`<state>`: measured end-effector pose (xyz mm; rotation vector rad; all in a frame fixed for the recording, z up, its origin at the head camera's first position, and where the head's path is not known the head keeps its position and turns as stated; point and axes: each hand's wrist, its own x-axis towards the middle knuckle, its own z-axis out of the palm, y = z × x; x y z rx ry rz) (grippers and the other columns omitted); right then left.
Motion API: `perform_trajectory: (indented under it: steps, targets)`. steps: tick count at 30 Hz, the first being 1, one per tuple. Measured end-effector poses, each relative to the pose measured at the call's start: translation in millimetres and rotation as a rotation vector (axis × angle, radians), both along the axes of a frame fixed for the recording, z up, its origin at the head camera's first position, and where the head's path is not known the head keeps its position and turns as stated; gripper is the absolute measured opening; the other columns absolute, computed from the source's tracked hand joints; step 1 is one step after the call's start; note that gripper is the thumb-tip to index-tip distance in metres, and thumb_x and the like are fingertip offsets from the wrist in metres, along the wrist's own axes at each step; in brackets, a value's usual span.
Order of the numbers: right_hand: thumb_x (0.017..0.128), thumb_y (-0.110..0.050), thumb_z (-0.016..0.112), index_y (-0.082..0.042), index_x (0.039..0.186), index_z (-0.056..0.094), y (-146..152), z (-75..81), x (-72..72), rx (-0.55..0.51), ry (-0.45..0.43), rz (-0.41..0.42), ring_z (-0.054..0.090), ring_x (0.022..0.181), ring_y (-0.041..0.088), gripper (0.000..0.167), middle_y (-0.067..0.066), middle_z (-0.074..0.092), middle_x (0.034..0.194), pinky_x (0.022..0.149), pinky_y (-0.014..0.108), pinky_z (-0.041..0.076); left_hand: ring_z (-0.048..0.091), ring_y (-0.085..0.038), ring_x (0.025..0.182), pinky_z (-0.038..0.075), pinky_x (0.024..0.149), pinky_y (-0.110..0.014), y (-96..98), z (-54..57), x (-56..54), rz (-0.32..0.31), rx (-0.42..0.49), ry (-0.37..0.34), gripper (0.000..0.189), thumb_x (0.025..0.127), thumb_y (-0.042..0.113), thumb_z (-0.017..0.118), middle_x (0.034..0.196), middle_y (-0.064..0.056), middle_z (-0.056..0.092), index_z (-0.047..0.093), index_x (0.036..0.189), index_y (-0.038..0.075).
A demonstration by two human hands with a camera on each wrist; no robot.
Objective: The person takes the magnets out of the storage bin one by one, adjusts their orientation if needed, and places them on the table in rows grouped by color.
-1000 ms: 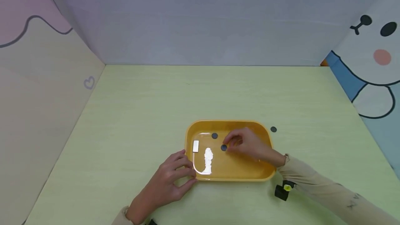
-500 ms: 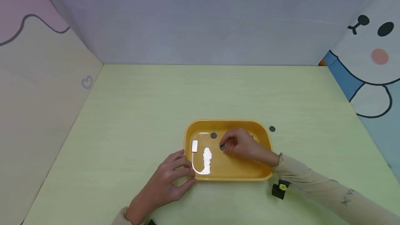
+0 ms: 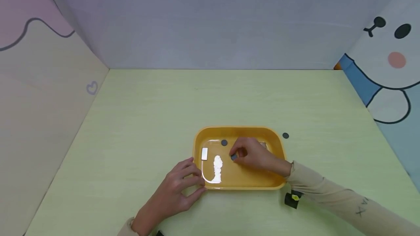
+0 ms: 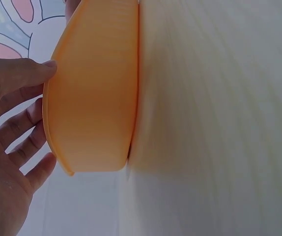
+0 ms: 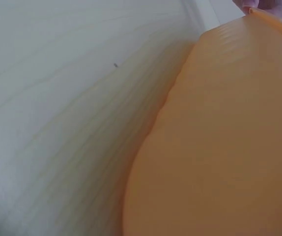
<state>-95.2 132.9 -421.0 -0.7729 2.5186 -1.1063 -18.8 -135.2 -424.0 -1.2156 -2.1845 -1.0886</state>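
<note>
A yellow-orange tray stands on the table in the head view, its outer wall filling much of the left wrist view. My right hand reaches inside it and pinches a small dark round disc between thumb and fingertips. Another dark disc lies in the tray, further back and to the left. My left hand touches the tray's left rim with spread, relaxed fingertips. The right wrist view shows the tray wall, but not the right hand's grip.
One more dark disc lies on the pale green table, just outside the tray's back right corner. Bright glare marks the tray floor. Behind the right hand shows a small pale patch, unclear in kind. Walls enclose the table's back and sides.
My right hand has shifted slightly left within the tray, and the disc at its fingertips now looks tilted, where it looked flat before. The left hand has stayed on the rim.
</note>
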Motion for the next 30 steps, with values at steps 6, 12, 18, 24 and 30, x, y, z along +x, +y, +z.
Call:
perform_trajectory:
  steps: [6, 12, 18, 24, 30]
  targets:
    - [0.078, -0.003, 0.074, -0.01, 0.084, 0.073, 0.2, 0.4, -1.3, 0.012, 0.032, 0.051, 0.05, 0.066, 0.011, 0.01, -0.005, 0.056, 0.074, 0.058, 0.023, 0.045, 0.056, -0.019, 0.093, 0.044, 0.095, -0.051, 0.3, 0.2, -0.2, -0.001, 0.005, 0.003, 0.012, 0.074, 0.011, 0.076, 0.088, 0.006, 0.059, 0.066, 0.078, 0.017]
    - [0.078, -0.001, 0.073, -0.01, 0.085, 0.073, -0.4, 1.5, -1.1, 0.043, 0.074, 0.132, 0.052, 0.073, 0.012, 0.012, -0.004, 0.06, 0.08, 0.065, 0.024, 0.047, 0.056, -0.018, 0.094, 0.043, 0.096, -0.05, 0.3, 1.1, -0.4, 0.004, -0.006, -0.01, 0.014, 0.073, 0.01, 0.077, 0.088, 0.006, 0.059, 0.066, 0.077, 0.017]
    - [0.081, -0.003, 0.07, -0.012, 0.088, 0.073, -1.6, 2.2, 2.6, 0.115, 0.097, 0.185, 0.05, 0.079, 0.01, 0.012, -0.007, 0.058, 0.087, 0.071, 0.024, 0.047, 0.056, -0.019, 0.094, 0.043, 0.097, -0.049, -0.6, 1.7, -0.3, 0.005, -0.022, -0.009, 0.011, 0.075, 0.012, 0.076, 0.088, 0.005, 0.059, 0.066, 0.077, 0.017]
    - [0.08, -0.001, 0.069, -0.01, 0.088, 0.074, -1.0, 5.5, 4.2, 0.101, 0.102, 0.204, 0.051, 0.079, 0.01, 0.013, -0.004, 0.058, 0.088, 0.07, 0.023, 0.047, 0.056, -0.02, 0.094, 0.042, 0.098, -0.049, -0.8, 2.6, -1.1, 0.007, -0.035, -0.014, 0.012, 0.074, 0.012, 0.076, 0.087, 0.005, 0.059, 0.066, 0.077, 0.016]
    - [0.078, -0.001, 0.069, -0.009, 0.09, 0.074, 0.2, 7.2, 5.5, 0.094, 0.067, 0.232, 0.05, 0.074, 0.009, 0.015, -0.004, 0.058, 0.088, 0.064, 0.021, 0.046, 0.056, -0.019, 0.095, 0.042, 0.098, -0.049, -2.1, 3.5, -1.0, 0.0, -0.038, -0.023, 0.012, 0.075, 0.011, 0.076, 0.087, 0.006, 0.059, 0.066, 0.077, 0.017]
